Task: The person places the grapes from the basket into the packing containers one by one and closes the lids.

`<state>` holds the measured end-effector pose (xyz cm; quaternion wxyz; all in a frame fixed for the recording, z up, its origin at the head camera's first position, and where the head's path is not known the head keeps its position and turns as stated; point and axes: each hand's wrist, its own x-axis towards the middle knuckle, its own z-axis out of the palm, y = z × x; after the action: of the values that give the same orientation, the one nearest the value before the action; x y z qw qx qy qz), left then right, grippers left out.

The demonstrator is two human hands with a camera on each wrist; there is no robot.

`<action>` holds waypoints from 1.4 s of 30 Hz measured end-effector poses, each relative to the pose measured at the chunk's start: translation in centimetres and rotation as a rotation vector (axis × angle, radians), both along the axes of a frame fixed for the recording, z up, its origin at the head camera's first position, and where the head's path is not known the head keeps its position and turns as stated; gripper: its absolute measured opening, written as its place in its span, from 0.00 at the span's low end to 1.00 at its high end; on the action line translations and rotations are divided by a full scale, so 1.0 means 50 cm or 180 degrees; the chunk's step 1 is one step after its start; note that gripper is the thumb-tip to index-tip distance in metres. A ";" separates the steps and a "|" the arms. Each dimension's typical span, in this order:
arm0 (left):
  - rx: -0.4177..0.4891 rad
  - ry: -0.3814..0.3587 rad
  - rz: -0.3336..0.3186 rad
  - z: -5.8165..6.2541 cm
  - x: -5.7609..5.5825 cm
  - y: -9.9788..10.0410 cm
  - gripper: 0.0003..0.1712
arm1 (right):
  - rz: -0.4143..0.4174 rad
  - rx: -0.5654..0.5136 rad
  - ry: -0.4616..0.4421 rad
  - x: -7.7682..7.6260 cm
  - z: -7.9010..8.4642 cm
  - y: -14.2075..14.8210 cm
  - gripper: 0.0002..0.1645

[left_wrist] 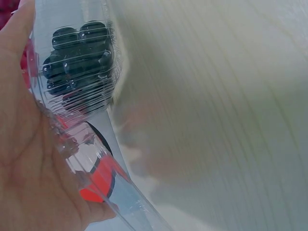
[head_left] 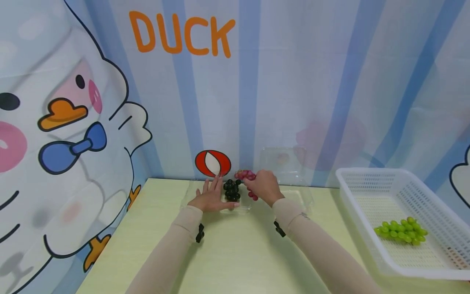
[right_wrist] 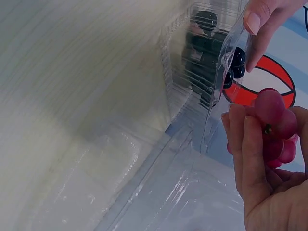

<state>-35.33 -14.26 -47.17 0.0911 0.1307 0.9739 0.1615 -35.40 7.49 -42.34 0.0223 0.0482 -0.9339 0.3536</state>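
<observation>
Pale sleeves [head_left: 170, 251] extend over the bench [head_left: 227, 261]. The left hand [head_left: 210, 199], fingers spread wide, touches a clear container [left_wrist: 98, 103] with black grapes [head_left: 231, 191] inside. The right hand [head_left: 266, 187] grips a bunch of red grapes [right_wrist: 272, 108], which hangs just beside the black ones. Well apart, to the right, green grapes [head_left: 402, 232] lie in a white basket [head_left: 422, 272].

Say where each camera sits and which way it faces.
Head: worn on the head, looking forward and down at left hand and right hand; both beige sleeves show.
Left wrist: worn there, facing shiny black round grapes in a clear plastic container; left palm shows.
Right wrist: worn there, facing pink round grapes the right hand holds; left fingers show.
Both wrist views share the black grapes.
</observation>
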 end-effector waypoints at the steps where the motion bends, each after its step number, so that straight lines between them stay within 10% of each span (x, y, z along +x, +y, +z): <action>1: -0.0004 0.0002 0.0001 0.000 0.001 -0.001 0.74 | -0.0010 0.0008 -0.0009 0.000 -0.002 -0.004 0.25; 28: -0.0026 -0.0021 -0.0012 -0.008 0.010 0.004 0.74 | -0.0293 0.0133 0.0396 -0.011 -0.033 -0.044 0.30; 42: -0.0004 -0.0019 -0.0036 0.006 0.007 -0.004 0.72 | 0.0331 0.1030 0.0082 -0.009 -0.036 -0.075 0.28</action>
<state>-34.95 -14.46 -46.88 0.0949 0.1357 0.9730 0.1609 -35.85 3.73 -44.13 0.0079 0.1040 -0.9745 0.1986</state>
